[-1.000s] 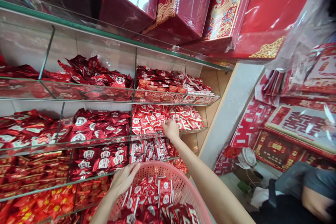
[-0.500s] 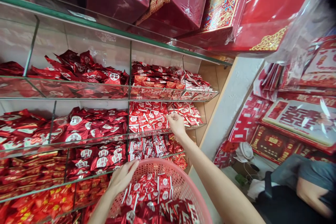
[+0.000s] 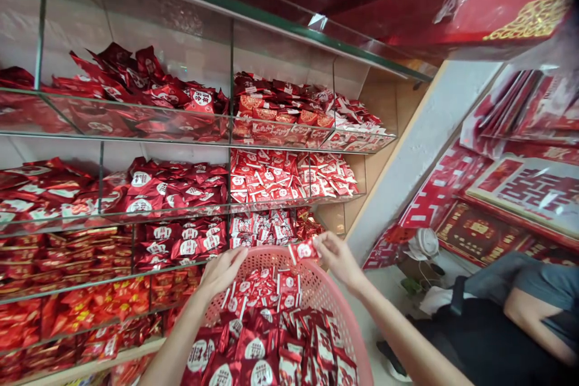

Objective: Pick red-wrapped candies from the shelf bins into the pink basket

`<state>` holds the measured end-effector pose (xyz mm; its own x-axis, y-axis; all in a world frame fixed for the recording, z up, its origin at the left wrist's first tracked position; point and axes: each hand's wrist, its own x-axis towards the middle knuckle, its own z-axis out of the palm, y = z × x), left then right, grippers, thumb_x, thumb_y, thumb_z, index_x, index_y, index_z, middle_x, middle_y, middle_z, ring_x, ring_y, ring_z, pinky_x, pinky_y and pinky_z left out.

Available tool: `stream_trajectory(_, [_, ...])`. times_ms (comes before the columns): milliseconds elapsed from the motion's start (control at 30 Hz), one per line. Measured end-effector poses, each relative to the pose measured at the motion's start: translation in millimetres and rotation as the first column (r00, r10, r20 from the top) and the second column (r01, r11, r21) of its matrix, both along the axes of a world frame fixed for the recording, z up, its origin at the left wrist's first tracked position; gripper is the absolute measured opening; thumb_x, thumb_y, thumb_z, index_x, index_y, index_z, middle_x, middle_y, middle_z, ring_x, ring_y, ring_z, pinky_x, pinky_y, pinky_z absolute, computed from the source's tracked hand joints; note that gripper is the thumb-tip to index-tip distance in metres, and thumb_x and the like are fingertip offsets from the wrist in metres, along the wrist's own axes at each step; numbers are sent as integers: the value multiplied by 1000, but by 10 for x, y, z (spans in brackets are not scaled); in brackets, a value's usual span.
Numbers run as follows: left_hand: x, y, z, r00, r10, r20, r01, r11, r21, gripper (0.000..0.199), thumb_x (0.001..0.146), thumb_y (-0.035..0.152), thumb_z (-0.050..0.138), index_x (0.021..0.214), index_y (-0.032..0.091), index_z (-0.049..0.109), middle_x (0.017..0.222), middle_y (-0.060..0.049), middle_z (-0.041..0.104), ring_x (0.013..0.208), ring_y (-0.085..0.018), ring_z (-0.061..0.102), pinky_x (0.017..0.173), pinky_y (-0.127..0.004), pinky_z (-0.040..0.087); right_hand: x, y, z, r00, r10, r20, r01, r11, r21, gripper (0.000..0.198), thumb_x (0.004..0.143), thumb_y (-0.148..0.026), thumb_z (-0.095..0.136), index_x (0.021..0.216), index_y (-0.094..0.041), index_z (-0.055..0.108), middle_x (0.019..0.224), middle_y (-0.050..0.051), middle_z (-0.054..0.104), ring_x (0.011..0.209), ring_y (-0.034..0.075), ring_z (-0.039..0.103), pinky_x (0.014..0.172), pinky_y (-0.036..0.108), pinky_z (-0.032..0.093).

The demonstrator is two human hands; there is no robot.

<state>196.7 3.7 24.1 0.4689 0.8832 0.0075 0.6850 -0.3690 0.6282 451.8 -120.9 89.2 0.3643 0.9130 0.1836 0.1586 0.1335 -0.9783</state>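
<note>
A pink perforated plastic basket [image 3: 357, 332] is in front of me, filled with red and white candy packets [image 3: 253, 347] in several designs. At its far left rim lies my left hand [image 3: 221, 274], thumb side inward and closed over the rim; part of its fingers is hidden. Over the far right rim my right hand [image 3: 337, 259] pinches a small red and white candy packet [image 3: 304, 251] between thumb and fingertips. Beyond it, a shelf compartment holds similar red and white packets [image 3: 266, 178].
Glass shelves [image 3: 181, 139] with upright dividers hold heaps of red packets [image 3: 176, 190]. Large red gift boxes [image 3: 497, 12] rest overhead. To the right are red paper decorations [image 3: 529, 193] and a seated person's arm [image 3: 538, 313].
My right hand has come back from the shelf compartment to the basket's rim, with a candy packet in its fingers. My left hand stays at the rim. The view has tipped downward.
</note>
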Motion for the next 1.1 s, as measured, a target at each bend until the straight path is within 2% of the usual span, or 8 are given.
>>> stream_trajectory(100, [-6,-13,-4,1000,6,4,-6,1000,1,60,81,64,19,120,32,51,124,3,51,111,-23,48,95,-34,33,-159,-6,-465,990,-7,-143,-14,989,-145,33,63,-46,65,66,-18,49,55,-5,53,45,10,51,39,20,37])
stream_trajectory(233, [-13,-35,12,1000,2,3,-2,1000,6,60,81,64,18,119,33,52,121,3,54,110,-23,49,93,-34,35,-287,26,-748,956,-29,-291,-42,971,-235,37,61,-49,65,68,-19,45,50,-8,50,39,9,53,36,18,33])
stream_trajectory(533, [-4,-32,-2,1000,10,-16,-9,1000,7,59,81,64,19,120,34,51,124,3,51,111,-24,48,94,-36,33,-421,151,-931,897,-88,-433,-112,903,-416,31,64,-37,66,70,-20,41,53,-3,55,50,12,60,52,24,47])
stream_trajectory(700, [-1,-43,11,1000,-1,-6,1,1000,16,60,81,64,18,119,32,52,123,2,52,109,-24,50,94,-34,34,-406,213,-933,947,-34,-319,-82,936,-342,29,63,-37,66,68,-19,43,57,-4,51,51,11,56,53,24,46])
stream_trajectory(867, [2,-30,4,1000,1,-10,-1,1000,12,60,81,65,18,119,32,53,121,2,54,108,-24,50,93,-35,34,-238,294,-765,987,156,-35,-160,958,-239,13,67,-25,62,71,-18,51,58,-4,53,55,10,50,55,22,41])
stream_trajectory(933, [4,-23,-10,1000,3,-11,-3,1000,16,60,81,65,18,118,33,52,120,2,54,108,-24,51,92,-35,35,-231,319,-683,904,330,271,-263,930,-258,3,71,-18,55,74,-17,55,64,-3,57,60,11,51,59,22,40])
stream_trajectory(1000, [6,-22,-20,1000,0,-12,1,1000,23,59,81,64,18,118,34,53,120,3,55,107,-24,51,91,-34,35,-303,335,-609,646,484,590,-348,875,-337,14,74,-11,47,77,-18,59,72,0,61,67,12,53,63,24,40])
stream_trajectory(1100, [7,-31,-20,1000,-7,-5,7,999,33,57,82,63,18,117,34,52,119,3,55,106,-24,52,89,-34,36,-538,370,-547,321,573,754,-361,810,-462,25,71,-5,45,80,-20,62,79,3,64,75,16,57,67,26,41])
